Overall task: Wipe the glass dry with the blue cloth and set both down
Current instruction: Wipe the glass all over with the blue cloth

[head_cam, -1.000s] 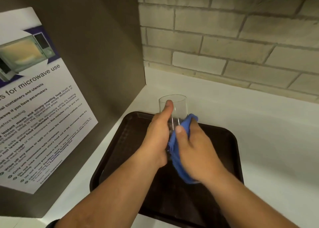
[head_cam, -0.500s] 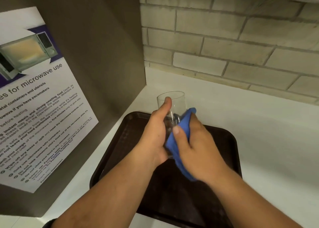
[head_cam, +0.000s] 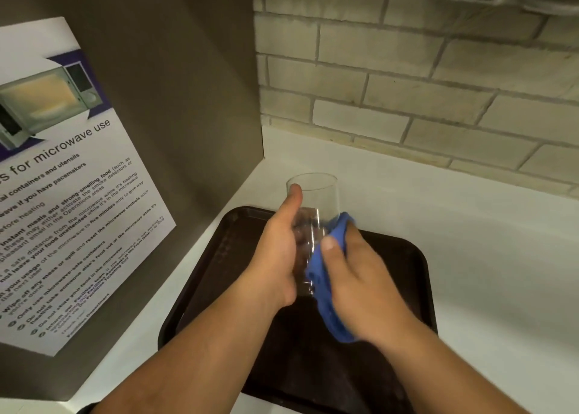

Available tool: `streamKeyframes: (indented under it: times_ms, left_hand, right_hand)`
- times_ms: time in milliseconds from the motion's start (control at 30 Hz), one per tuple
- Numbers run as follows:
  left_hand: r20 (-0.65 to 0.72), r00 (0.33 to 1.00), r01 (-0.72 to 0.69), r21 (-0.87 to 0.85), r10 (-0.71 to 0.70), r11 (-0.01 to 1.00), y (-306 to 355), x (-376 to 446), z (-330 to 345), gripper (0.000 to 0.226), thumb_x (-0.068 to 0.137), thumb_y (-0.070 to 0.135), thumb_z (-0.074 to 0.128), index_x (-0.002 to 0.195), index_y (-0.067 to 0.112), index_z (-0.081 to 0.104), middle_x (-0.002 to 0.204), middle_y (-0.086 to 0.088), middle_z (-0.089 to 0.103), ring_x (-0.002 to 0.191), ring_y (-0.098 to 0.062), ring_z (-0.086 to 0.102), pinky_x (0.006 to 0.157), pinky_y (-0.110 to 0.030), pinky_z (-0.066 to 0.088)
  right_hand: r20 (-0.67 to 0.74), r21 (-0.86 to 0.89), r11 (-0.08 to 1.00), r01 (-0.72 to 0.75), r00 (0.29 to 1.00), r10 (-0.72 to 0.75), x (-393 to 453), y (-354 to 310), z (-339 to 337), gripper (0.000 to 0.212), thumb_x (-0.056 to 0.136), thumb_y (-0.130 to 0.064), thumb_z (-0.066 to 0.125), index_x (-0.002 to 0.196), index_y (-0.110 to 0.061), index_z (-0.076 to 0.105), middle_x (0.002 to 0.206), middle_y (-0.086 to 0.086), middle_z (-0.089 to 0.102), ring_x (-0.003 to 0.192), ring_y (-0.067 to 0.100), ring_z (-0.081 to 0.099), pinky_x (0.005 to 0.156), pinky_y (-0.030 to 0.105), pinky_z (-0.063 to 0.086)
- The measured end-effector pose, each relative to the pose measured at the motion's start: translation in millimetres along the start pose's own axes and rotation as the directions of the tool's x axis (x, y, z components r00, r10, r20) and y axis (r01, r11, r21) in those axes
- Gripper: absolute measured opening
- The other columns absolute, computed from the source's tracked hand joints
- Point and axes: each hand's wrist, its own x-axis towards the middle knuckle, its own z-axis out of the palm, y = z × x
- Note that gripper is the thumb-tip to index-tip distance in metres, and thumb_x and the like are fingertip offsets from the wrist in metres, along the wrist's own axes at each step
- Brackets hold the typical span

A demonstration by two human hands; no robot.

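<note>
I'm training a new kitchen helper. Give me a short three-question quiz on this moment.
1. True or false: the glass stands on the tray.
2. Which hand presses the blue cloth to the glass? A) left B) right
3. The poster on the left panel is about ____ use.

Key: 1 false, the left hand holds it up above the tray; 2 B, the right hand; 3 microwave.

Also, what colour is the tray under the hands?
The tray is dark brown, almost black, plain with no pattern. The head view, the only one, shows it.
</note>
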Motion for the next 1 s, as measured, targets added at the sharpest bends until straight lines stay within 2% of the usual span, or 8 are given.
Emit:
streamKeyframes:
  times_ms: [100, 233, 333, 433, 567, 733, 867, 1000]
  left_hand:
    - [0.031, 0.999, 0.009, 0.043, -0.01, 0.999, -6, -3, -1, 0.081, 0.068, 0.083, 0.065, 0.11, 0.016, 0.085, 0.103, -0.012, 0.085, 0.097, -0.028, 0.082, 0.087, -0.042, 0.061]
    - [0.19, 0.982, 0.009, -0.082, 0.007, 0.997, -9, -7, 1, 0.082, 0.084, 0.078, 0.055, 0.135, 0.016, 0.073, 0.131, -0.017, 0.077, 0.12, -0.033, 0.074, 0.095, -0.045, 0.062]
    - [0.073, 0.996, -0.051, 0.119, 0.043, 0.992, -2, -3, 5, 0.08, 0.081, 0.081, 0.051, 0.13, 0.021, 0.075, 0.123, -0.011, 0.082, 0.112, -0.028, 0.078, 0.095, -0.045, 0.062]
    - [-0.114, 0.988, -0.069, 0.269, 0.103, 0.961, -1, -2, 7, 0.067, 0.095, 0.073, 0.047, 0.127, 0.02, 0.074, 0.116, -0.008, 0.084, 0.1, -0.02, 0.082, 0.088, -0.038, 0.063]
    - [-0.021, 0.995, -0.093, 0.147, 0.097, 0.985, -6, -9, 13, 0.081, 0.076, 0.075, 0.061, 0.139, 0.023, 0.068, 0.13, -0.009, 0.079, 0.118, -0.023, 0.075, 0.106, -0.044, 0.057]
    - [0.028, 1.0, 0.013, -0.002, -0.013, 1.0, 1, -6, 6, 0.08, 0.085, 0.077, 0.057, 0.12, 0.008, 0.078, 0.105, -0.017, 0.085, 0.092, -0.032, 0.083, 0.07, -0.041, 0.067]
    - [-0.077, 0.997, 0.015, 0.039, -0.012, 0.999, 5, -1, 2, 0.083, 0.085, 0.082, 0.055, 0.118, 0.008, 0.072, 0.089, -0.012, 0.086, 0.079, -0.029, 0.084, 0.067, -0.038, 0.063]
    - [-0.005, 0.999, -0.036, 0.034, 0.036, 0.999, 5, 0, -5, 0.075, 0.075, 0.079, 0.062, 0.1, 0.012, 0.083, 0.077, -0.009, 0.084, 0.07, -0.022, 0.083, 0.057, -0.03, 0.063]
  right_hand:
    - [-0.135, -0.078, 0.989, 0.128, 0.981, -0.137, 7, -9, 4, 0.047, 0.098, -0.052, 0.034, 0.125, -0.017, 0.049, 0.106, 0.001, 0.062, 0.091, 0.006, 0.064, 0.079, 0.016, 0.054]
    - [-0.18, 0.249, 0.967, -0.046, 0.979, 0.093, 42, -23, -21, 0.049, 0.1, -0.054, 0.032, 0.093, -0.018, 0.063, 0.087, 0.008, 0.072, 0.078, 0.015, 0.068, 0.075, 0.032, 0.055]
    - [-0.204, 0.268, 0.959, -0.089, 0.968, 0.147, 45, -19, -17, 0.049, 0.102, -0.052, 0.03, 0.095, -0.016, 0.063, 0.09, 0.01, 0.073, 0.084, 0.023, 0.069, 0.081, 0.043, 0.055]
    - [-0.309, 0.172, 0.985, -0.014, 0.949, 0.067, 40, -17, -11, 0.044, 0.103, -0.048, 0.032, 0.088, -0.015, 0.057, 0.076, 0.005, 0.067, 0.067, 0.006, 0.065, 0.062, 0.022, 0.051]
    - [-0.282, 0.104, 0.993, 0.054, 0.959, -0.023, 45, -19, -7, 0.039, 0.102, -0.048, 0.036, 0.085, -0.019, 0.056, 0.071, 0.0, 0.066, 0.068, 0.002, 0.064, 0.055, 0.011, 0.046]
    - [-0.054, 0.423, 0.872, -0.247, 0.954, 0.296, 44, -16, -17, 0.058, 0.102, -0.052, 0.035, 0.079, -0.007, 0.064, 0.063, 0.005, 0.069, 0.062, 0.018, 0.067, 0.061, 0.032, 0.054]
    - [0.015, 0.094, 0.991, -0.1, 0.995, 0.099, 5, -1, -1, 0.038, 0.101, -0.049, 0.035, 0.108, -0.022, 0.061, 0.096, 0.0, 0.071, 0.086, 0.011, 0.07, 0.076, 0.02, 0.055]
    - [-0.082, -0.091, 0.995, 0.04, 0.996, -0.047, -11, -17, 21, 0.064, 0.097, -0.05, 0.037, 0.149, -0.015, 0.028, 0.134, 0.002, 0.051, 0.116, 0.012, 0.059, 0.097, 0.029, 0.054]
